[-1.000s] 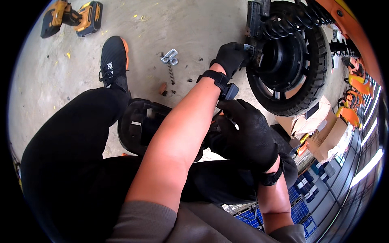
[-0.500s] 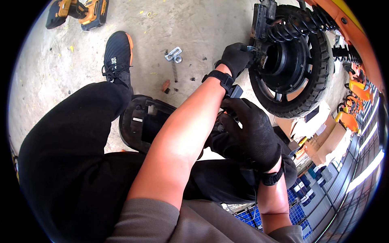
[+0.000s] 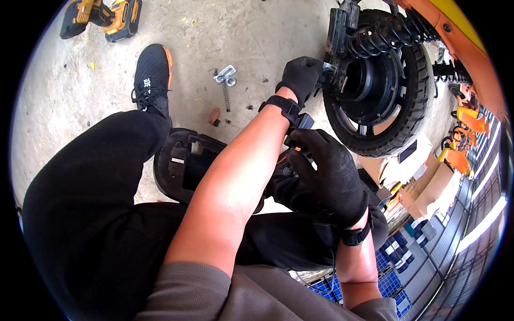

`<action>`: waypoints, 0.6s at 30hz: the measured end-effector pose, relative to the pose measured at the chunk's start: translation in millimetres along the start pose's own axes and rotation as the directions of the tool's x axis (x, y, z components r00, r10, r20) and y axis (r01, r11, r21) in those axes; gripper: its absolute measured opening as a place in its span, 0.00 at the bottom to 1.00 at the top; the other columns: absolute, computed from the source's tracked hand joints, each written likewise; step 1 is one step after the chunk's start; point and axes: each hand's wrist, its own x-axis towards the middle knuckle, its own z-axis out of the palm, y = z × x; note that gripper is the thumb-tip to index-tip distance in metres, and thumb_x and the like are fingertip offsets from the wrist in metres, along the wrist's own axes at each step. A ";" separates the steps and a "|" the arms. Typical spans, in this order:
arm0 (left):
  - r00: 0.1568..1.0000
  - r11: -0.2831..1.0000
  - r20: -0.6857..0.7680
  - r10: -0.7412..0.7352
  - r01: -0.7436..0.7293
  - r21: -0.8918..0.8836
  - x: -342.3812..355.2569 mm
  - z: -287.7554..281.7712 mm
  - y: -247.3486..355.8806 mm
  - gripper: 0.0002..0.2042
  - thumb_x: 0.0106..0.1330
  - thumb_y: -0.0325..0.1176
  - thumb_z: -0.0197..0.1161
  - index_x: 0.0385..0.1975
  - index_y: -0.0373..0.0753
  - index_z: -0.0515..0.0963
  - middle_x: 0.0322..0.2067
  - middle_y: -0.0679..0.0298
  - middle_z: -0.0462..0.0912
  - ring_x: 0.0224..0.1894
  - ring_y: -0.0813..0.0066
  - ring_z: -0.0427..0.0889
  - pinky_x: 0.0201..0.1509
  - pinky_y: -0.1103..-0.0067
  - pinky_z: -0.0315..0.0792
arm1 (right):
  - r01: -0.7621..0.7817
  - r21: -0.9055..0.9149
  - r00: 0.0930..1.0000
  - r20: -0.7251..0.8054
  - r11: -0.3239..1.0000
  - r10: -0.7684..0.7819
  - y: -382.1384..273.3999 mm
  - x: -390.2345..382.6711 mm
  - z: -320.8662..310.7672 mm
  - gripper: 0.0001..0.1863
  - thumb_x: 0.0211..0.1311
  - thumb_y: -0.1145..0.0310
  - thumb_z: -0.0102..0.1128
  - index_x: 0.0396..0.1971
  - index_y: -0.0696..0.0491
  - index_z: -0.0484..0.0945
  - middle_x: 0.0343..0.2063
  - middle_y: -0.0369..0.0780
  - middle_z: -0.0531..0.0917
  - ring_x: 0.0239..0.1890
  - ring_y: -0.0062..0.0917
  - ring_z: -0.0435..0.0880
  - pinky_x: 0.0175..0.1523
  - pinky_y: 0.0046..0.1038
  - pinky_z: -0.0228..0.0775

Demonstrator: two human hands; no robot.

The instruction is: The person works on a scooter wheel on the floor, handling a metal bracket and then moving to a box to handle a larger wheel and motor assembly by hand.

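Observation:
My left hand (image 3: 301, 79), in a black glove, is closed at the axle end beside a black wheel (image 3: 415, 115) with a knobby tyre. At its fingertips is a small silver metal piece (image 3: 329, 67), against the black frame arm (image 3: 338, 40). Nearer to me, my right hand (image 3: 334, 179), also gloved in black, has its fingers curled and thumb close to the index finger, just below my left wrist. Whatever lies between those fingertips is too dark to make out. Under my left forearm lies a black plastic housing (image 3: 174, 160), partly hidden.
On the concrete floor lie a silver slotted bracket (image 3: 225, 76), a long threaded bolt or spring (image 3: 226, 99) and several small bits. Yellow-and-black power tools (image 3: 122, 20) lie at the far left. A black coil spring (image 3: 393, 37) rises over the wheel; opened cardboard (image 3: 431, 190) lies right.
My left hand has drawn slightly left, and more of the silver piece shows by its fingers. My right hand keeps nearly the same pose. The whole view has shifted a little.

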 end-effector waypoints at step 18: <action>0.972 0.958 -0.038 0.230 -0.219 0.185 5.9 12.6 -29.4 0.13 0.56 0.31 0.68 0.40 0.32 0.82 0.33 0.54 0.86 0.36 0.66 0.85 0.43 0.73 0.77 | -0.021 -0.021 1.000 0.000 1.000 0.021 -6.4 3.2 -2.4 0.14 0.59 0.71 0.64 0.45 0.57 0.79 0.34 0.50 0.83 0.35 0.43 0.85 0.41 0.37 0.77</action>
